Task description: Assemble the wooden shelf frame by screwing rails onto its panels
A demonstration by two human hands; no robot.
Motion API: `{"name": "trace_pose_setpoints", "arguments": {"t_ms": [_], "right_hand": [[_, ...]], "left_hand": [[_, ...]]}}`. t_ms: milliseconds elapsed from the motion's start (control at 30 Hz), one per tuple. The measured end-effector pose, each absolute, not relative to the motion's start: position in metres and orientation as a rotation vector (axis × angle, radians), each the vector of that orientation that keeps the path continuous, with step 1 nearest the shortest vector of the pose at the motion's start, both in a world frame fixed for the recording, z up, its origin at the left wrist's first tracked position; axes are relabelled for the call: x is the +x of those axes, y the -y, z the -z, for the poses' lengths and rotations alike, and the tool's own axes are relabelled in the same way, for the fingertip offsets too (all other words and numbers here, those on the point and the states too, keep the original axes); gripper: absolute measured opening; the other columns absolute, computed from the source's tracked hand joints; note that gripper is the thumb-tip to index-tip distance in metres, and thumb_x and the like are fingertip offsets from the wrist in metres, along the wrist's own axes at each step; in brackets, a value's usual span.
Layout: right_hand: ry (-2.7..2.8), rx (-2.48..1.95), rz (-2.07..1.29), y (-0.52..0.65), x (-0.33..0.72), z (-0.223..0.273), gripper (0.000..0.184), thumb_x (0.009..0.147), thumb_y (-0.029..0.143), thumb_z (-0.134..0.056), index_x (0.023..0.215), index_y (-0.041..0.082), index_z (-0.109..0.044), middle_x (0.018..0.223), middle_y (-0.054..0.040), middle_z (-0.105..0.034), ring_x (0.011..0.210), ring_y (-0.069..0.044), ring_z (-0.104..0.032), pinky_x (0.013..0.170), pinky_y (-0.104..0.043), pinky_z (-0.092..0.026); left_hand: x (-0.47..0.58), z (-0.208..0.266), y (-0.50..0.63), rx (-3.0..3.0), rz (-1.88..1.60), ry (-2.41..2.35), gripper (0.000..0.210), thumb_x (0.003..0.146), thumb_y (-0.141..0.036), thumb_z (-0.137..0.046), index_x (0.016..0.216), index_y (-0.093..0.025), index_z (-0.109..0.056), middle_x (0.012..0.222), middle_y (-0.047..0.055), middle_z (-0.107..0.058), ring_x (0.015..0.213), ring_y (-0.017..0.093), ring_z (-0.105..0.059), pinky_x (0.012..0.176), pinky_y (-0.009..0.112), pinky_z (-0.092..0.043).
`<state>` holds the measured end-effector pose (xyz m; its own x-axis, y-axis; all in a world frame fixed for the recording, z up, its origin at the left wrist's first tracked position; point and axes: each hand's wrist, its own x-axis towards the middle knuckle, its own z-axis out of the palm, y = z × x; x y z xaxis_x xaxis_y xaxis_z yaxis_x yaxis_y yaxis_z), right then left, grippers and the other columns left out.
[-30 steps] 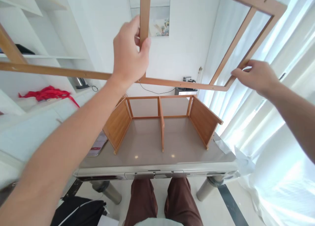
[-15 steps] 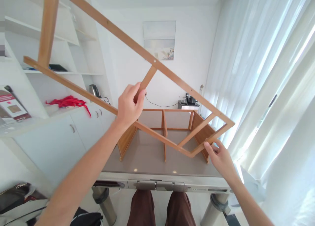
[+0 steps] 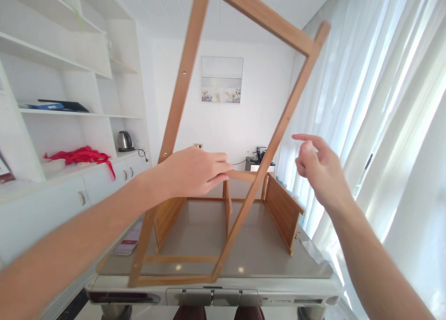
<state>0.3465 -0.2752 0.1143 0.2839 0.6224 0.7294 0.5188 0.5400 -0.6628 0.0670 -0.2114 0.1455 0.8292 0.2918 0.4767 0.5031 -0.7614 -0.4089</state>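
Observation:
A wooden side frame (image 3: 176, 104), two long rails joined by several crossbars, stands tilted in front of me. My left hand (image 3: 195, 171) is closed around its middle crossbar, and that forearm passes in front of the left rail. One end of the frame is low at the table's front edge; whether it touches is unclear. To the right of the frame, my right hand (image 3: 318, 169) is in the air, holding nothing, index finger stretched out and the other fingers bent. Behind, a partly assembled wooden shelf unit (image 3: 283, 208) lies on the grey table (image 3: 205, 227), its panels standing up.
A phone (image 3: 127, 241) lies at the table's left side. Small pieces (image 3: 297, 235) lie by the right panel. White shelves (image 3: 52, 113) with a red cloth (image 3: 81, 156) and a kettle (image 3: 124, 141) line the left wall. Curtains (image 3: 376, 101) hang close on the right.
The wooden frame has turned from a slanted sideways position to a more upright one. My right hand has let go of its end and risen. The left hand keeps its hold. The view has tipped up.

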Motion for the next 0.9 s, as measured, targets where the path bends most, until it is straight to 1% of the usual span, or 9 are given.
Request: {"name": "trace_pose_setpoints", "arguments": {"t_ms": [133, 267, 433, 500, 567, 600, 700, 800, 900], "right_hand": [[1.348, -0.992, -0.458, 0.244, 0.349, -0.092, 0.051, 0.087, 0.074, -0.056, 0.094, 0.024, -0.06, 0.058, 0.0096, -0.015, 0.048, -0.008, -0.016, 0.046, -0.025, -0.014], [1.204, -1.007, -0.74, 0.232, 0.353, -0.049, 0.045, 0.084, 0.064, -0.067, 0.077, 0.022, -0.051, 0.055, 0.0112, -0.013, 0.048, -0.007, -0.013, 0.046, -0.025, -0.011], [0.98, -1.027, -0.912, 0.243, 0.347, 0.036, 0.042, 0.083, 0.062, -0.068, 0.08, 0.023, -0.051, 0.053, 0.0127, -0.015, 0.045, -0.006, -0.011, 0.043, -0.023, -0.009], [0.869, -1.076, -0.975, 0.249, 0.341, 0.079, 0.046, 0.08, 0.067, -0.067, 0.083, 0.023, -0.053, 0.051, 0.012, -0.022, 0.042, -0.006, -0.014, 0.042, -0.023, -0.01], [0.811, -1.126, -1.058, 0.254, 0.335, 0.122, 0.049, 0.079, 0.069, -0.068, 0.087, 0.022, -0.057, 0.052, 0.0092, -0.037, 0.041, -0.005, -0.02, 0.042, -0.023, -0.011], [0.791, -1.142, -1.096, 0.255, 0.333, 0.141, 0.051, 0.078, 0.07, -0.069, 0.087, 0.021, -0.058, 0.055, 0.008, -0.043, 0.04, -0.004, -0.019, 0.043, -0.023, -0.01], [0.749, -1.181, -1.22, 0.255, 0.329, 0.187, 0.059, 0.073, 0.077, -0.068, 0.078, 0.02, -0.055, 0.053, 0.0065, -0.046, 0.039, -0.002, -0.014, 0.042, -0.023, -0.006], [0.718, -1.215, -1.25, 0.252, 0.33, 0.215, 0.06, 0.072, 0.076, -0.07, 0.088, 0.019, -0.059, 0.07, 0.0005, -0.064, 0.04, -0.001, -0.016, 0.042, -0.023, -0.008], [0.718, -1.267, -1.267, 0.249, 0.332, 0.232, 0.059, 0.076, 0.075, -0.067, 0.09, 0.019, -0.059, 0.083, -0.0045, -0.071, 0.041, -0.001, -0.015, 0.042, -0.022, -0.01]], "left_hand": [[0.074, -0.132, 0.215, -2.479, 0.298, 0.536, 0.023, 0.096, -0.035, -0.049, 0.086, -0.027, -0.068, 0.072, 0.001, -0.059, 0.049, 0.015, -0.049, 0.052, 0.033, -0.03], [0.077, -0.114, 0.213, -2.553, 0.19, 0.524, 0.019, 0.088, -0.028, -0.056, 0.071, -0.024, -0.063, 0.066, 0.002, -0.057, 0.047, 0.016, -0.049, 0.05, 0.037, -0.027], [0.085, -0.08, 0.213, -2.638, 0.079, 0.589, 0.018, 0.077, -0.013, -0.063, 0.063, -0.024, -0.061, 0.062, 0.003, -0.06, 0.053, 0.019, -0.059, 0.054, 0.039, -0.032], [0.094, -0.058, 0.213, -2.647, -0.046, 0.588, 0.025, 0.068, -0.001, -0.065, 0.057, -0.022, -0.058, 0.061, 0.004, -0.063, 0.056, 0.02, -0.062, 0.054, 0.039, -0.032], [0.104, -0.031, 0.209, -2.637, -0.17, 0.55, 0.029, 0.065, 0.005, -0.066, 0.053, -0.02, -0.056, 0.064, 0.006, -0.068, 0.059, 0.022, -0.065, 0.053, 0.037, -0.031], [0.109, -0.016, 0.207, -2.641, -0.212, 0.533, 0.029, 0.065, 0.004, -0.067, 0.052, -0.02, -0.057, 0.064, 0.007, -0.069, 0.06, 0.022, -0.065, 0.053, 0.036, -0.031], [0.123, 0.026, 0.196, -2.692, -0.129, 0.482, 0.029, 0.074, -0.003, -0.068, 0.051, -0.019, -0.061, 0.056, 0.008, -0.067, 0.059, 0.021, -0.065, 0.058, 0.034, -0.035], [0.133, 0.059, 0.185, -2.702, -0.109, 0.405, 0.032, 0.076, -0.009, -0.072, 0.048, -0.018, -0.06, 0.051, 0.008, -0.065, 0.055, 0.019, -0.063, 0.058, 0.031, -0.034], [0.14, 0.08, 0.176, -2.705, -0.102, 0.38, 0.035, 0.076, -0.011, -0.073, 0.045, -0.018, -0.058, 0.046, 0.007, -0.062, 0.051, 0.018, -0.06, 0.056, 0.03, -0.032]]}}
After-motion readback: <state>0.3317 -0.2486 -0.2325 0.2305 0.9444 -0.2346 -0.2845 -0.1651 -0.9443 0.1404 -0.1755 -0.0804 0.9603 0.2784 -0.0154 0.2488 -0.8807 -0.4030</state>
